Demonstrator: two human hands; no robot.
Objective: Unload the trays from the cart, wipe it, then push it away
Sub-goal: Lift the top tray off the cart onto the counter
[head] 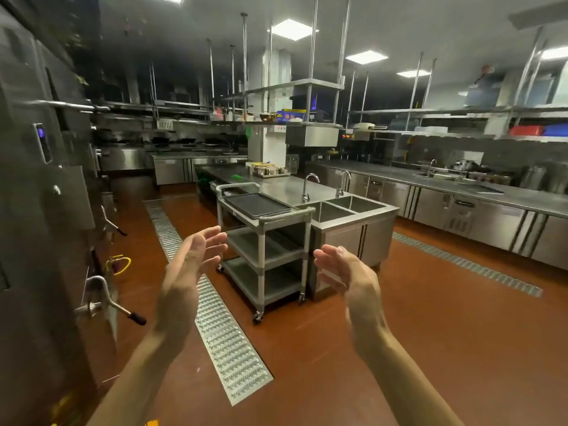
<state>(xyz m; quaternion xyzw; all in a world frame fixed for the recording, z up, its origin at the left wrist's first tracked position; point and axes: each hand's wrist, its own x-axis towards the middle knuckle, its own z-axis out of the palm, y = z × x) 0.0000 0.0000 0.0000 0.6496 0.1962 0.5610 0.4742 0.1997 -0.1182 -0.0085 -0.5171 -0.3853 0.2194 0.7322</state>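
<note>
Fingers spread and holding nothing, the left hand (190, 259) and right hand (344, 272) are raised palms inward. At twelve o'clock beyond them, the cart (264, 238) carries dark trays (256, 204) on top; nothing appears unloaded.

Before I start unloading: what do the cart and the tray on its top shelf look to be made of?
Cart: looks like grey moulded plastic shelves, matte, on paler posts, possibly metal; hard to confirm. Tray: dark, flat, dull finish with raised rim, plastic or coated metal, cannot tell which.
</note>
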